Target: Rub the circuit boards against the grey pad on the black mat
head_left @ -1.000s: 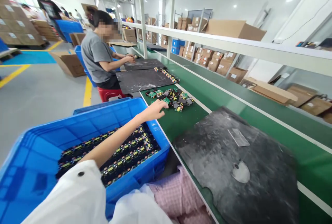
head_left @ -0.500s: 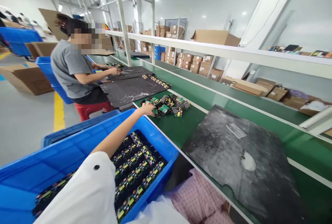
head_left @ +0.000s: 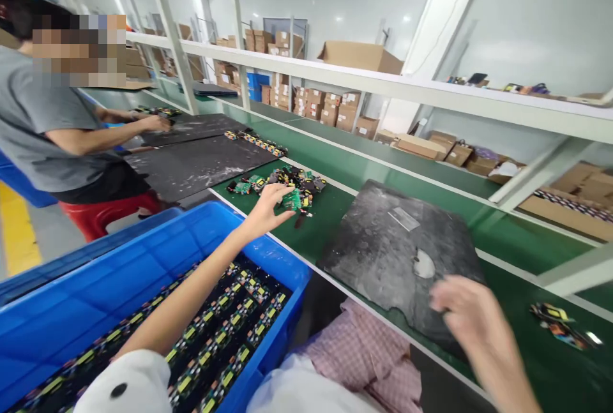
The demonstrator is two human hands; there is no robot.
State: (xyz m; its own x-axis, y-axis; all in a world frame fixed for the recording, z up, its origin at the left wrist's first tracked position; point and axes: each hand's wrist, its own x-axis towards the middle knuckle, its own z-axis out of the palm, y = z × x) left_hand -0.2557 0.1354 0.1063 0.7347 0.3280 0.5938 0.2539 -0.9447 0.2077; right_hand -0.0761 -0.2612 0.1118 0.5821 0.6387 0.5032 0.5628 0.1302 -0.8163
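My left hand [head_left: 269, 212] reaches over the near edge of the green belt. Its thumb and fingers are curved around a green circuit board [head_left: 292, 200] at the front of a loose pile of circuit boards [head_left: 306, 182]. Above the near right corner of a scuffed black mat [head_left: 373, 247] is my right hand [head_left: 467, 311], smeared by motion, its fingers bent. Whether it holds anything I cannot make out. Under my left forearm, a blue bin [head_left: 275, 253] contains rows of circuit boards with yellow parts [head_left: 223, 336].
Two circuit boards [head_left: 560, 323] lie on the belt at the right. A co-worker in a grey shirt [head_left: 52, 106] works at the left beside more black mats [head_left: 205, 161], with a row of boards [head_left: 258, 143] on them. A white rail [head_left: 345, 75] crosses above the belt.
My view has swung to the right. My right hand has come into view above the black mat, along with boards on the right. My left hand now has a green board between thumb and fingers.
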